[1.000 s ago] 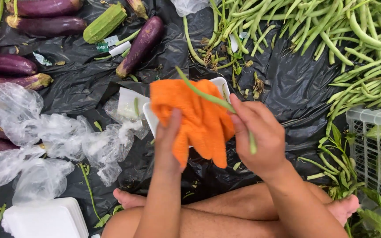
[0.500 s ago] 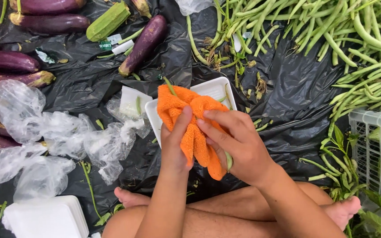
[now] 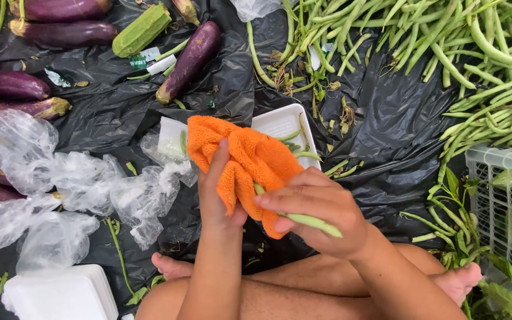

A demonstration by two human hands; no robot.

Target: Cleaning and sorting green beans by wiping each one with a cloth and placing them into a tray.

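My left hand (image 3: 217, 192) holds an orange cloth (image 3: 244, 157) draped over its fingers. My right hand (image 3: 318, 210) pinches a green bean (image 3: 312, 223) whose upper end is tucked into the cloth's folds. Both hands hover above a white foam tray (image 3: 285, 124) that lies on black plastic sheeting (image 3: 386, 130) and holds a few green beans. My crossed bare legs (image 3: 268, 296) are beneath the hands.
A large heap of green beans (image 3: 457, 47) covers the upper right. Purple eggplants (image 3: 191, 59) and a green gourd (image 3: 140, 29) lie upper left. Crumpled clear bags (image 3: 78, 184) and another foam tray (image 3: 60, 293) sit left. A white crate (image 3: 508, 201) stands right.
The cloth and both hands dropped lower and closer to me. The bean, earlier upright across the cloth, now lies nearly level in my right fingers, partly wrapped by the cloth.
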